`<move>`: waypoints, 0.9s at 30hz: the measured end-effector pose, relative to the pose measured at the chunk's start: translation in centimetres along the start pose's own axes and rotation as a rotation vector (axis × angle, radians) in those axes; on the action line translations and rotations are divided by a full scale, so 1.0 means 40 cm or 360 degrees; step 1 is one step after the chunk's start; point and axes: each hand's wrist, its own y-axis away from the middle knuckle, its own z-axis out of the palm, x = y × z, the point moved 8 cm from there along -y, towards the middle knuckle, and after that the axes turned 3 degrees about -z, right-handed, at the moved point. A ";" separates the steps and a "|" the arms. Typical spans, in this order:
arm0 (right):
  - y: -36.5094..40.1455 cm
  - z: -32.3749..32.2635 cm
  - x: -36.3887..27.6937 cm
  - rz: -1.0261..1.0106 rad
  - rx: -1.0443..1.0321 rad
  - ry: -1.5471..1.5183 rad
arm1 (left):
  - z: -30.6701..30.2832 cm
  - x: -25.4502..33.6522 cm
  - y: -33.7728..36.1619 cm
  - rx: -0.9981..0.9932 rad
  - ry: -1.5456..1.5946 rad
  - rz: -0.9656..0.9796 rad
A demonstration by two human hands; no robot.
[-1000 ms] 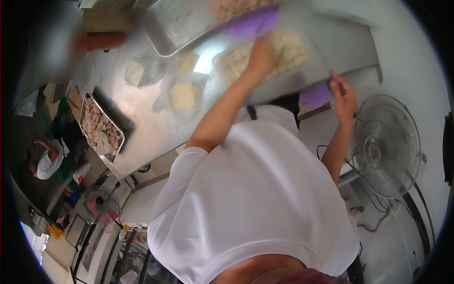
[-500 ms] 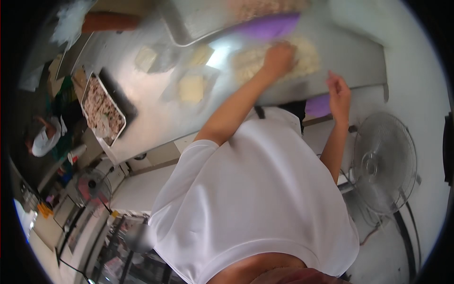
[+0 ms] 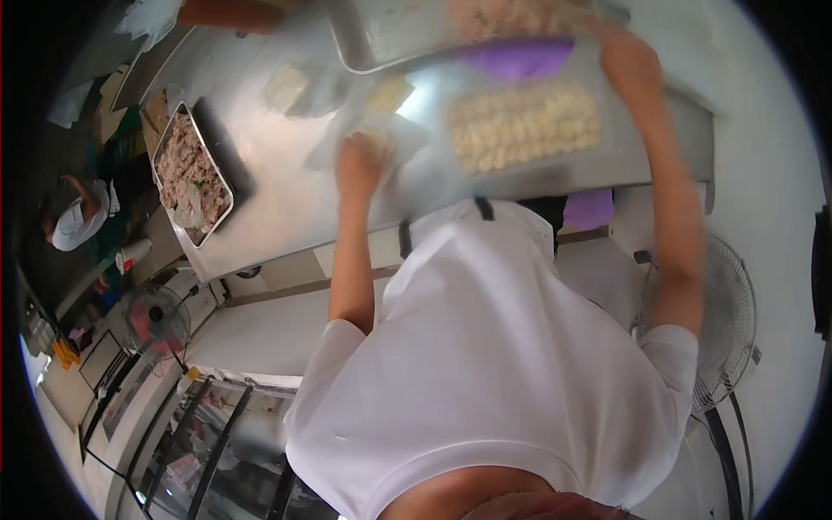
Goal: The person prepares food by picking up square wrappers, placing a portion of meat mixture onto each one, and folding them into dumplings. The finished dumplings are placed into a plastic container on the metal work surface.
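My left hand (image 3: 357,166) is over a stack of pale square dough wrappers (image 3: 379,141), its fingers bent down and closed on the wrapper at the near edge. Most of that stack is hidden under the hand. Up at the right, my right hand (image 3: 628,68) reaches to the near end of a mass of pinkish minced filling (image 3: 520,19); motion smears its fingers. Between the two hands lie closely packed rows of small pale dumplings (image 3: 524,128). A purple item (image 3: 523,59) sits between those rows and the filling.
More wrappers (image 3: 392,93) and a clear plastic sheet (image 3: 290,89) lie on the steel table (image 3: 269,186). A metal tray (image 3: 227,178) of minced meat stands on the left. Standing fans (image 3: 728,321) are on both sides; another person (image 3: 82,217) is at far left.
My left hand has left the dumpling rows and gone left to the wrapper stack. My right hand has risen from beside the table's edge to the filling. The dumpling rows are uncovered.
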 end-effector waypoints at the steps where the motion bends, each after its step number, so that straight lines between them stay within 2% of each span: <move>1: -0.041 0.030 0.004 -0.0131 -0.0039 0.0079 | 0.002 -0.002 0.003 0.0050 -0.0007 -0.0040; 2: -0.074 0.058 0.010 -0.0147 -0.0029 0.0084 | 0.005 -0.011 0.008 0.0097 -0.0014 -0.0082; 4: -0.115 0.150 -0.013 -0.0264 -0.0506 0.0315 | 0.030 -0.042 0.015 0.0107 0.0025 -0.0101; 5: -0.129 0.143 -0.027 -0.0284 -0.0494 0.0319 | 0.044 -0.059 0.012 0.0107 0.0060 -0.0110; 7: -0.140 0.069 -0.088 -0.0157 -0.0482 0.0019 | 0.046 -0.071 0.020 0.0159 0.0109 -0.0125; 10: -0.132 0.047 -0.103 -0.0077 -0.0478 -0.0035 | 0.029 -0.078 0.024 0.0192 0.0216 -0.0114; 12: -0.123 0.060 -0.109 -0.0189 -0.0508 -0.0047 | 0.025 -0.091 0.030 0.0168 0.0274 -0.0106; 14: -0.107 0.078 -0.127 -0.0289 -0.0531 -0.0059 | 0.030 -0.133 0.025 0.0146 0.0569 -0.0229; 15: -0.100 0.068 -0.164 -0.0437 -0.0413 -0.0104 | 0.022 -0.144 0.021 0.0144 0.0567 -0.0227; 16: -0.096 0.054 -0.196 -0.0581 -0.0292 -0.0148 | 0.010 -0.185 0.019 0.0213 0.0719 -0.0437; 17: -0.110 0.051 -0.199 -0.0578 -0.0291 -0.0146 | 0.001 -0.225 0.023 0.0284 0.0871 -0.0651; 18: -0.132 0.067 -0.193 -0.0512 -0.0511 -0.0066 | -0.004 -0.243 0.021 0.0288 0.0872 -0.0651; 19: -0.141 0.090 -0.184 -0.0442 -0.0731 0.0012 | -0.002 -0.278 0.029 0.0377 0.1514 -0.0741; 20: -0.154 0.109 -0.173 -0.0438 -0.0727 0.0007 | 0.007 -0.305 0.032 0.0457 0.2156 -0.0813; 21: -0.175 0.129 -0.169 -0.0553 -0.0689 -0.0292 | -0.013 -0.315 0.017 0.0474 0.1931 -0.0853; 22: -0.192 0.130 -0.174 -0.0668 -0.0645 -0.0587 | -0.042 -0.289 0.004 0.0474 0.1931 -0.0842; 23: -0.206 0.144 -0.162 -0.0669 -0.0636 -0.0582 | -0.048 -0.266 -0.001 0.0482 0.2314 -0.0932; 24: -0.216 0.163 -0.159 -0.0607 -0.0768 -0.0773 | -0.050 -0.240 -0.007 0.0486 0.2700 -0.1019; 25: -0.217 0.182 -0.159 -0.0545 -0.0902 -0.0965 | -0.061 -0.228 -0.015 0.0495 0.2702 -0.1012; 26: -0.213 0.188 -0.162 -0.0560 -0.0897 -0.0964 | -0.059 -0.211 -0.021 0.0398 0.2731 -0.1039; 27: -0.205 0.192 -0.168 -0.0501 -0.0943 -0.1177 | -0.054 -0.198 -0.025 0.0309 0.2763 -0.1068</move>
